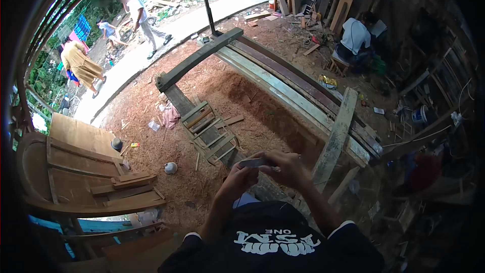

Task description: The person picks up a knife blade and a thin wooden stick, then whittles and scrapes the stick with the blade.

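Both hands meet in front of my chest, around a small dark flat object [254,163]. My left hand [239,178] has its fingers closed on the object's left end. From the right, my right hand [287,168] is bent over its other end, fingers closed. What the object is cannot be made out. Beyond my hands, several small wooden slats [214,136] lie across a dark beam [180,102].
Long boards [283,88] rest between crossbeams, one of them [336,139] close to my right forearm. Wooden panels [81,164] stand at left. A person [355,37] sits at back right; several people are near the path [118,87].
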Demonstrator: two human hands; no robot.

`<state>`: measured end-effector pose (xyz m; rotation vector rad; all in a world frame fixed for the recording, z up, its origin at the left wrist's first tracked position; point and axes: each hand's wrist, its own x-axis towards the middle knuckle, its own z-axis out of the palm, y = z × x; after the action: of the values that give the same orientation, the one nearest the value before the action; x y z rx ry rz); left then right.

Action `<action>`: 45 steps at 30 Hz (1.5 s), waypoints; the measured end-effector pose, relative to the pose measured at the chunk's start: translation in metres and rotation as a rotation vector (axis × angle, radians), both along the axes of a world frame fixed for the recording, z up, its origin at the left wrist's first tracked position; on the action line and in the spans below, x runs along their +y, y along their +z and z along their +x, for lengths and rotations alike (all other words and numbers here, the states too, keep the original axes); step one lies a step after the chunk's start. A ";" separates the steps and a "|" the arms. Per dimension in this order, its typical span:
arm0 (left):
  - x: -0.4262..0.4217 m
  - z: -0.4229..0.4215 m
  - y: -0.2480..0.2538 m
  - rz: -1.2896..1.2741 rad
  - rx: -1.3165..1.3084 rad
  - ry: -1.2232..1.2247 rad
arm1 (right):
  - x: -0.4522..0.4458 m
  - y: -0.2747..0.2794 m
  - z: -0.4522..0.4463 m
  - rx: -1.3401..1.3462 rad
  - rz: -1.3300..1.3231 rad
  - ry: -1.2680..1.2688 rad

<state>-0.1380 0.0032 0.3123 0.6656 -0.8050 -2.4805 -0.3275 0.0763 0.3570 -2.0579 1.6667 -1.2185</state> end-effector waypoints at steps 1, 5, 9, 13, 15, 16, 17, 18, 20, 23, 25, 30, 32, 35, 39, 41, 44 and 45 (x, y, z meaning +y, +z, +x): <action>0.001 -0.003 0.008 0.029 -0.003 0.014 | -0.001 -0.016 -0.003 0.006 0.046 -0.008; 0.000 -0.005 0.005 0.053 -0.026 -0.007 | -0.010 -0.032 -0.024 -0.111 -0.009 -0.196; 0.001 -0.007 0.013 0.081 0.017 0.000 | -0.004 -0.023 -0.014 -0.054 0.021 -0.096; 0.001 -0.009 0.002 0.043 -0.013 -0.015 | -0.003 -0.022 -0.020 -0.168 0.054 -0.220; 0.007 -0.012 0.010 0.028 0.024 -0.008 | 0.002 -0.020 -0.011 -0.079 0.072 -0.116; 0.005 -0.014 0.013 0.014 0.011 -0.023 | 0.004 -0.020 -0.010 -0.032 0.086 -0.065; 0.002 -0.015 0.015 0.001 0.000 -0.034 | 0.000 -0.026 -0.017 -0.104 0.006 -0.152; 0.002 -0.015 0.015 -0.010 -0.013 -0.043 | -0.006 -0.029 -0.027 -0.185 0.025 -0.256; 0.006 -0.014 0.011 -0.018 -0.003 -0.041 | -0.005 -0.028 -0.034 -0.193 0.068 -0.325; 0.004 -0.014 0.008 -0.003 0.020 -0.040 | 0.006 -0.017 -0.012 -0.031 0.059 -0.013; 0.003 -0.016 0.005 0.033 0.003 -0.030 | 0.003 -0.025 -0.021 -0.080 0.075 -0.103; -0.004 -0.023 0.015 0.020 -0.098 -0.012 | 0.004 -0.029 -0.009 -0.123 0.083 -0.153; 0.001 -0.021 0.019 0.028 -0.025 -0.032 | 0.006 -0.028 -0.011 -0.068 0.023 -0.182; -0.001 -0.021 0.016 0.016 -0.009 -0.038 | 0.000 -0.031 -0.043 -0.116 0.090 -0.313; 0.001 -0.024 0.000 0.004 -0.066 -0.037 | 0.007 -0.019 -0.025 0.000 0.026 -0.112; 0.003 -0.026 0.011 0.001 -0.052 -0.046 | 0.002 -0.031 -0.038 -0.087 0.060 -0.268; 0.005 -0.026 0.015 -0.008 -0.087 -0.007 | -0.004 -0.026 -0.051 -0.084 0.056 -0.367; 0.003 -0.027 0.010 -0.012 -0.107 -0.012 | -0.002 -0.024 -0.044 -0.067 0.034 -0.304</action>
<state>-0.1645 0.0059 0.3224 0.7973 -0.8641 -2.4660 -0.3720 0.0743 0.3329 -1.7686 2.0054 -1.3203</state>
